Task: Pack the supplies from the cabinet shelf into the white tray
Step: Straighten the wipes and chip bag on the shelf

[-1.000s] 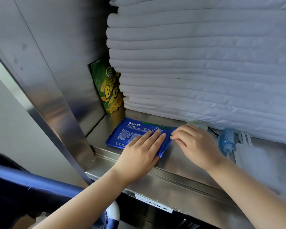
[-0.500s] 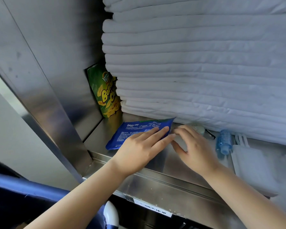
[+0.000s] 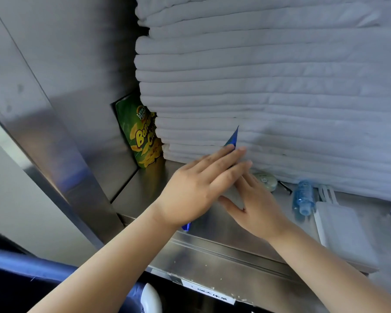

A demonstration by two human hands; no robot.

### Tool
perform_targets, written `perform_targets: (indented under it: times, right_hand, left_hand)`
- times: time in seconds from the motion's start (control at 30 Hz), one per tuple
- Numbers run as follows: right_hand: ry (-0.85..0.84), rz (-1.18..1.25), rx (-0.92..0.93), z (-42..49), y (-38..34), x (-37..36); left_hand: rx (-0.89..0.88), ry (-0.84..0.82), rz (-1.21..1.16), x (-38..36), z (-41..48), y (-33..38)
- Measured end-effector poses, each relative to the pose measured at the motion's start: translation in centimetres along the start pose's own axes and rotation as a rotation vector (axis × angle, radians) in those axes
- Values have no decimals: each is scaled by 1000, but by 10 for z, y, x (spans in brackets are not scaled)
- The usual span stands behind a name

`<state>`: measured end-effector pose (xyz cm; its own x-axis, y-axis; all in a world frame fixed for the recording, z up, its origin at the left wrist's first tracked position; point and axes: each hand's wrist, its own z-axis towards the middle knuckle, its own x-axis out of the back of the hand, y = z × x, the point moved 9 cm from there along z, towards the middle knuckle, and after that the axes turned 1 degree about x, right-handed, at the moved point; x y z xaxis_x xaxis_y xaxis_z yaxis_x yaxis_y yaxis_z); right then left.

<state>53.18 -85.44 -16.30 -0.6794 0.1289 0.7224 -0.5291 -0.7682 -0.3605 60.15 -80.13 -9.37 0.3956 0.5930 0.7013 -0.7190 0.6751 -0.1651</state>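
A blue packet (image 3: pixel 232 138) stands tilted up on edge above the steel shelf (image 3: pixel 142 195), one corner poking past my fingertips and another corner below my wrist. My left hand (image 3: pixel 201 188) lies along its near face with fingers straight, thumb hidden behind it, and holds it. My right hand (image 3: pixel 257 206) is against the far side, fingers straight and thumb spread. Most of the packet is covered. The white tray is not in view.
A tall stack of folded white linen (image 3: pixel 269 86) fills the shelf's back. A green banana chips bag (image 3: pixel 137 136) stands at its left. A round pale item (image 3: pixel 266 180), a small blue bottle (image 3: pixel 303 197) and a white packet (image 3: pixel 343 233) lie to the right.
The blue packet lay flat on the shelf under my left hand; now it is tipped up off the shelf between both hands. My right hand slid in under it.
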Motion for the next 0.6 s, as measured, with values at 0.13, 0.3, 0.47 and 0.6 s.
perform_targets:
  times: [0.13,0.3,0.47,0.6]
  right_hand:
    - [-50,-33,-8,5,1,-6]
    - [-166,-52,47,11,-12,-35]
    - [-206,28,63,20,-27,-52]
    - [-277,14,101,21,-31,-64]
  left_hand:
    - [160,60,-38,9,-5,-22]
    - [223,50,59,17,-18,-39]
    - [204,-33,197,22,-29,-46]
    - [247,-190,256,17,-42,-54]
